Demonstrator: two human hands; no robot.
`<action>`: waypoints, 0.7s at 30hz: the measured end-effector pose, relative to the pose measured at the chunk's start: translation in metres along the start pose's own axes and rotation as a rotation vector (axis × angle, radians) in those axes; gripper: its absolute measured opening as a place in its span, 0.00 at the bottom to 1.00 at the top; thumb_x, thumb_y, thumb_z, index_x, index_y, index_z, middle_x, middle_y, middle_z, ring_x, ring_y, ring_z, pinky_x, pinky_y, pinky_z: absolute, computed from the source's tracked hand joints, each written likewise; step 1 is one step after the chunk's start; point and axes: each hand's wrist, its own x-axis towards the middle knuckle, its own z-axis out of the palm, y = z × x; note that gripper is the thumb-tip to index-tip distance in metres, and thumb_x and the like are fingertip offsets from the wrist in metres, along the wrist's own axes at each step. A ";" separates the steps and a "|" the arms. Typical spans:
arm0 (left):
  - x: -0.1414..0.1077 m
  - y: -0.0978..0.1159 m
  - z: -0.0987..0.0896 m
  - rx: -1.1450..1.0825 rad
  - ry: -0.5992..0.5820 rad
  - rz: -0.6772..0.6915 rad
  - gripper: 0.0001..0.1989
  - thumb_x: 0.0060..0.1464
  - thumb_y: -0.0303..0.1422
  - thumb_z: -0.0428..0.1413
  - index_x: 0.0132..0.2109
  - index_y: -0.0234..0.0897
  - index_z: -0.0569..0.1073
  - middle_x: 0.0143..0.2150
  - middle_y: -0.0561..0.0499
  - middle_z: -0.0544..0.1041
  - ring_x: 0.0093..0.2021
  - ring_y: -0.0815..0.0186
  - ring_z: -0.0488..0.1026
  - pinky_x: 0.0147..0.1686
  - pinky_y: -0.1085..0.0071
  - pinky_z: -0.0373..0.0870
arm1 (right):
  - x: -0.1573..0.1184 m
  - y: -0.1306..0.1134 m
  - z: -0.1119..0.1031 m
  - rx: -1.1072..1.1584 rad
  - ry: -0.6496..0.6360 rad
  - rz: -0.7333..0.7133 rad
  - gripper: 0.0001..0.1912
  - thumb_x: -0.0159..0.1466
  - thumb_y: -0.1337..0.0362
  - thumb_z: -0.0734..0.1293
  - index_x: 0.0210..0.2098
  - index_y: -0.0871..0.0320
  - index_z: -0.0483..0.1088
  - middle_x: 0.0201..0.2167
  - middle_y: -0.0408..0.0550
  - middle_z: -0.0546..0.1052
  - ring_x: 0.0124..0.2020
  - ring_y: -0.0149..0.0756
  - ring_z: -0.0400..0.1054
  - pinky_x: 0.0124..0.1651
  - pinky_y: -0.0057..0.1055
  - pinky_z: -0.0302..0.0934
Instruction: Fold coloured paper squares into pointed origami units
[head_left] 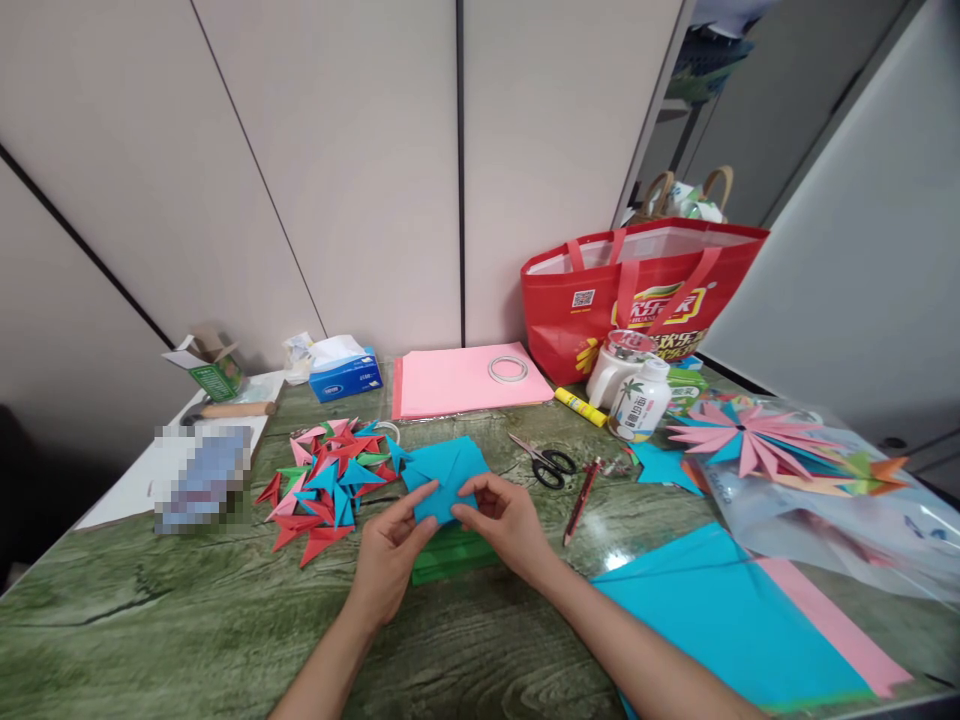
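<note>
A blue sheet of folded paper is held between my two hands over the middle of the table. My left hand pinches its lower left edge between thumb and fingers. On the lower right edge, my right hand grips it the same way, thumb and forefinger pressed together. Beneath the blue sheet lies green paper, partly hidden by the hands. Left of my hands spreads a heap of folded paper pieces in red, pink, blue and green.
Black-handled scissors, a red pen and a yellow glue stick lie to the right. Large blue sheets cover the front right. Behind are pink paper, a tissue box, a white bottle and a red bag.
</note>
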 end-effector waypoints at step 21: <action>-0.001 0.002 0.002 -0.122 -0.060 -0.043 0.23 0.42 0.31 0.60 0.48 0.35 0.71 0.36 0.48 0.78 0.35 0.65 0.72 0.37 0.72 0.67 | 0.000 -0.005 -0.002 -0.047 -0.021 -0.112 0.08 0.49 0.64 0.69 0.30 0.58 0.71 0.28 0.44 0.70 0.25 0.30 0.65 0.27 0.25 0.61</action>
